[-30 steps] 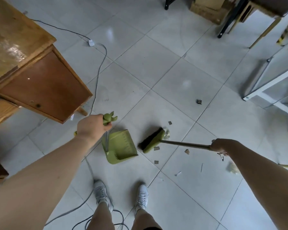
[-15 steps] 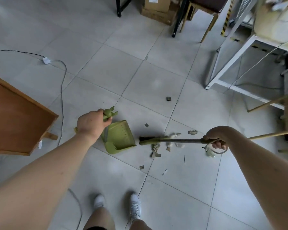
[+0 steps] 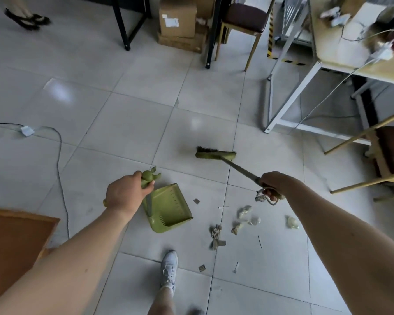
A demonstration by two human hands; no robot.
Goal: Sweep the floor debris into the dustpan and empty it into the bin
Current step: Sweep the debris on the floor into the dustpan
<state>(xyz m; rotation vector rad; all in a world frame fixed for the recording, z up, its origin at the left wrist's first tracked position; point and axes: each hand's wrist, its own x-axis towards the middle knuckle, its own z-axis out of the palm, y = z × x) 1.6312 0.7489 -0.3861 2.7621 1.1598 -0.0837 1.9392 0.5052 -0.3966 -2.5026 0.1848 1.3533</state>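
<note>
Fingers (image 3: 150, 187) of the left hand (image 3: 125, 195) curl round the upright handle of the green plastic dustpan (image 3: 172, 208), while the right hand (image 3: 274, 185) grips the green-headed broom (image 3: 215, 153), its brush beyond the scattered paper debris (image 3: 241, 221) lying beside the pan's mouth: mid-sweep, seemingly needing a pull back toward the pan.

No writing can be read anywhere. The upper cardboard box (image 3: 177, 19) at the far side carries a white label (image 3: 171, 22), but its print is too blurred to make out. Farther right, yellow-and-black warning stripes (image 3: 270, 42) mark an upright post, without any words.
</note>
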